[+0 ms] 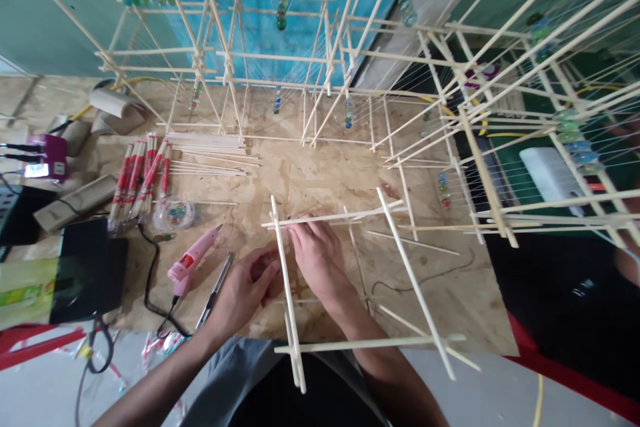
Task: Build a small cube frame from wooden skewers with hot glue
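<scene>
A small frame of thin wooden sticks (287,280) stands on the chipboard table (325,180) right in front of me. My right hand (317,257) reaches in under the frame's top cross stick (340,217), fingers curled at the joint near the left upright. My left hand (247,287) is beside it to the left, fingers bent and pinched close to the same upright stick; what they hold is hidden. A pink glue gun (193,260) and a metal knife (215,290) lie just left of my left hand.
A large lattice of sticks and strings with glass marbles (350,67) fills the back and right. Red-wrapped chopstick packs (137,180), loose sticks (210,150), a clear tub of marbles (175,213), a black box (87,270) and cardboard pieces lie at left.
</scene>
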`<state>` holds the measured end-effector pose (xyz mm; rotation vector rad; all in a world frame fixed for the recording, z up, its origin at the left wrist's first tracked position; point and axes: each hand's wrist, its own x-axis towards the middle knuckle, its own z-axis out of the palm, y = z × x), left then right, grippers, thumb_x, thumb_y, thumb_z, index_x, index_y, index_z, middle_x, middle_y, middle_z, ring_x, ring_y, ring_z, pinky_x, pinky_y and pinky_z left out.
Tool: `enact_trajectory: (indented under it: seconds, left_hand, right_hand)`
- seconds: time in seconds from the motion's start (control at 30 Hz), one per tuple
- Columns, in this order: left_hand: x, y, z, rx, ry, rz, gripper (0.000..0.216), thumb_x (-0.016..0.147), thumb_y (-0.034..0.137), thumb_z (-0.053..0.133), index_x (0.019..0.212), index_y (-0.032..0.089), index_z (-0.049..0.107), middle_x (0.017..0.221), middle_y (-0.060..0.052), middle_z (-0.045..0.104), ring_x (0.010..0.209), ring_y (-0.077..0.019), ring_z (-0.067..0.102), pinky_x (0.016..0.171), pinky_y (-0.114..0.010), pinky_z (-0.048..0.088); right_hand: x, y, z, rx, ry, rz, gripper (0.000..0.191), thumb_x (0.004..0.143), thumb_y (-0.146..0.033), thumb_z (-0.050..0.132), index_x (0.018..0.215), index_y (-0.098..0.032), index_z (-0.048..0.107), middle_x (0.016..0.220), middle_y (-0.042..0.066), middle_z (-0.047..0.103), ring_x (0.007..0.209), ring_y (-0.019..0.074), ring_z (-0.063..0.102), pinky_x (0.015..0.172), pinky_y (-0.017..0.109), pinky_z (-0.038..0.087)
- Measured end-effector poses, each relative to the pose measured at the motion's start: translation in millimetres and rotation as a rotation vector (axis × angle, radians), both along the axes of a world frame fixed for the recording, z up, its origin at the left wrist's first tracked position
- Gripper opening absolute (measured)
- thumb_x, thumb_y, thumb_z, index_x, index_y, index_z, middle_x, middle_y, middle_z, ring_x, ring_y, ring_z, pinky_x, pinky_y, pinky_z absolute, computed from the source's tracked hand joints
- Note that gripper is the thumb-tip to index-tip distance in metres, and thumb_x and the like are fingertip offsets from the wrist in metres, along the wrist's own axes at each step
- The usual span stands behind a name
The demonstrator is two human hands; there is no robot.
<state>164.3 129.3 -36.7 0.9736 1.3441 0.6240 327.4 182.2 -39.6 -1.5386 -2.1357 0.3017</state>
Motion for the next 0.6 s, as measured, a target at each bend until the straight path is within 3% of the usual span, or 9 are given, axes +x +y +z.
enact_trajectory:
  seconds: [0.1,0.2,0.27,0.33,0.47,0.6]
  left_hand:
    - [-30.6,-18.6,15.6,0.012,0.267,-0.11,0.046,0.096,0.052,0.057,0.12,0.015,0.067,0.061,0.002,0.059,0.054,-0.014,0.053,0.05,-0.022,0.039]
    - [-74.3,-43.2,29.5,0.109,0.556,-0.27,0.04,0.094,0.053,0.056,0.079,0.018,0.07,0.061,0.001,0.059,0.055,-0.0132,0.05,0.053,-0.023,0.037]
    - [-100.9,-58.0,34.9,0.111,0.782,-0.242,0.053,0.092,0.059,0.054,0.057,0.019,0.056,0.05,0.003,0.047,0.048,-0.0116,0.041,0.048,-0.023,0.031]
    - [-118.5,-67.2,37.3,0.128,1.005,-0.151,0.055,0.089,0.061,0.055,0.052,0.02,0.048,0.046,0.003,0.042,0.046,-0.0117,0.038,0.048,-0.023,0.03]
    - [-124.3,-63.9,34.7,0.197,1.277,0.092,0.039,0.084,0.059,0.06,0.074,0.022,0.061,0.063,0.0,0.059,0.058,-0.0183,0.056,0.054,-0.026,0.038]
    - [-114.5,-44.4,22.4,0.351,1.241,0.114,0.046,0.086,0.055,0.061,0.112,0.018,0.066,0.084,-0.005,0.062,0.073,-0.0226,0.062,0.065,-0.03,0.045]
  right_hand:
    - [1.0,0.1,0.3,0.003,-0.006,0.016,0.022,0.103,-0.013,0.055,0.109,-0.021,0.074,0.106,0.008,0.076,0.093,0.0226,0.069,0.086,0.035,0.052]
    - [2.0,-0.1,-0.8,0.007,-0.02,0.019,0.021,0.102,-0.012,0.056,0.107,-0.021,0.075,0.103,0.008,0.076,0.093,0.0229,0.069,0.086,0.035,0.052]
    - [2.1,-0.3,-1.9,0.01,-0.022,0.013,0.02,0.101,-0.011,0.058,0.105,-0.021,0.075,0.101,0.008,0.076,0.092,0.0228,0.069,0.085,0.035,0.051]
    - [1.8,-0.6,-2.9,0.012,-0.016,0.006,0.019,0.1,-0.011,0.059,0.103,-0.021,0.074,0.1,0.008,0.076,0.092,0.0226,0.068,0.084,0.034,0.05]
    - [1.5,-0.6,-4.3,0.018,-0.009,-0.001,0.02,0.098,-0.008,0.06,0.103,-0.021,0.075,0.099,0.007,0.076,0.092,0.0226,0.068,0.084,0.034,0.051]
    - [1.8,-0.4,-5.8,0.008,-0.015,-0.006,0.023,0.098,-0.008,0.059,0.105,-0.023,0.075,0.1,0.006,0.076,0.093,0.0226,0.068,0.084,0.034,0.051]
